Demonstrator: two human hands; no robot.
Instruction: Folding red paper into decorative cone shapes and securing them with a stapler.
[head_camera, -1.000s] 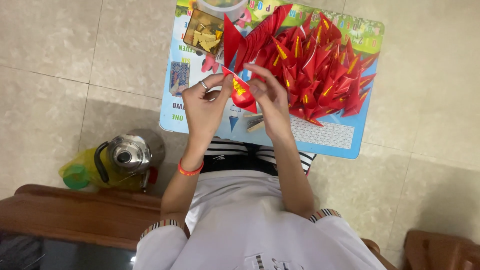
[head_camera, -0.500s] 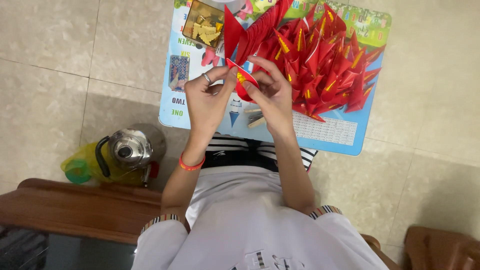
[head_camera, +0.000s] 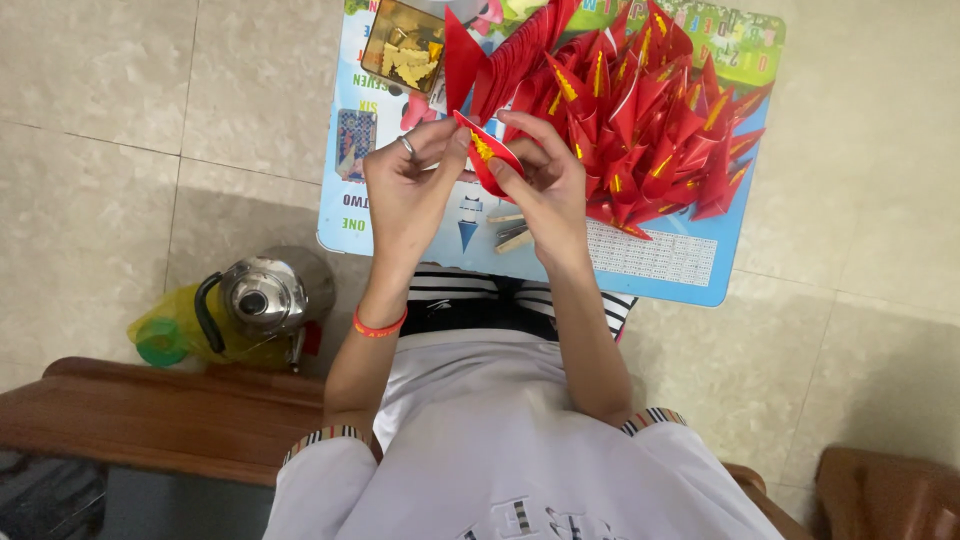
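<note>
Viewpoint: looking straight down on a seated person, whose white shirt fills the bottom centre of the frame.

Left hand: the left hand (head_camera: 408, 190) sits left of centre in the upper half, palm toward the camera, a ring on one finger and an orange wristband (head_camera: 378, 326) lower down on the wrist. Its thumb and fingertips are pressed together, pinching the left edge of a folded red paper piece (head_camera: 486, 156).

Right hand: the right hand (head_camera: 547, 188) is just right of the left one, fingers curled and closed on the right side of the same red piece, thumb underneath.

Held piece: a small pointed red paper fold with a yellow mark, caught between both hands, held above the upper centre of a low blue table (head_camera: 690, 270).

Pile: a large heap of red folded papers (head_camera: 640, 110) with yellow marks covers the upper right of the table, just beside the right hand and reaching the top edge of the frame.

Box: a small clear box of yellow bits (head_camera: 404, 45) stands at the top of the frame, above the left hand.

Clips: wooden clothespins (head_camera: 510, 238) lie on the table below the hands.

Floor: beige tiles (head_camera: 120, 110) surround the table.

Kettle: a steel kettle (head_camera: 262, 296) with a black handle stands at the lower left, touching a green-yellow jug (head_camera: 165, 335).

Bench: a brown wooden bench (head_camera: 150, 420) runs across the bottom left.
</note>
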